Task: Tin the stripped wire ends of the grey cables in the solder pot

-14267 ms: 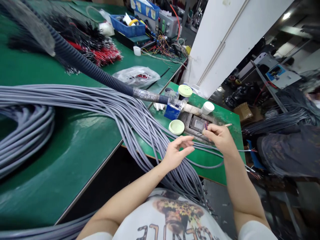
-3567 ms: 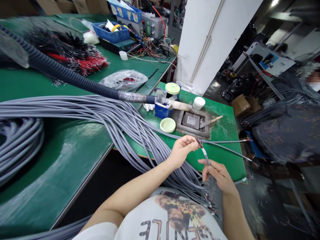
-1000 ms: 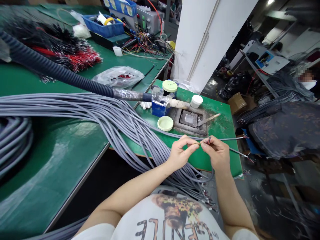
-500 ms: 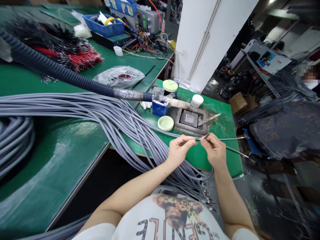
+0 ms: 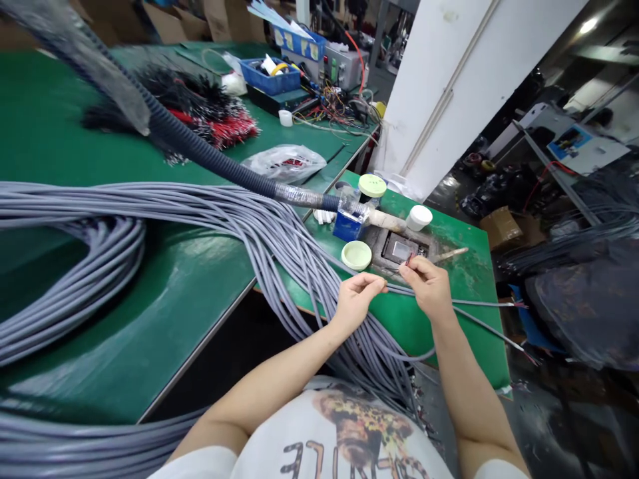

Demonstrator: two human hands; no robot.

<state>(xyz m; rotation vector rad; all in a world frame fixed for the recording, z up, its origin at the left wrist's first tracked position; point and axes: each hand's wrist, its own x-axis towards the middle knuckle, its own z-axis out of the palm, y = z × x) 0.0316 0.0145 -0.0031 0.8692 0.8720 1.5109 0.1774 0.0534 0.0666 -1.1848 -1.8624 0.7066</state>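
Observation:
My right hand pinches a grey cable's end, and its thin dark and red wires stick up past the fingertips. Just beyond them lies the solder pot, a silvery square of metal in a dark, stained frame. Closed at the fingertips, my left hand is a short way to the left, apart from the right one. Whatever is in its pinch is too small to make out. Beneath both hands runs a thick bundle of grey cables.
A flexible hose stretches from upper left to a blue box. Around the pot are a pale green lid, a white jar, a green-lidded jar and a flat stick. Red and black wires lie behind.
My hands have come apart; the right one has moved up toward the pot with the wire ends. My left hand stays pinched. The whole view has shifted.

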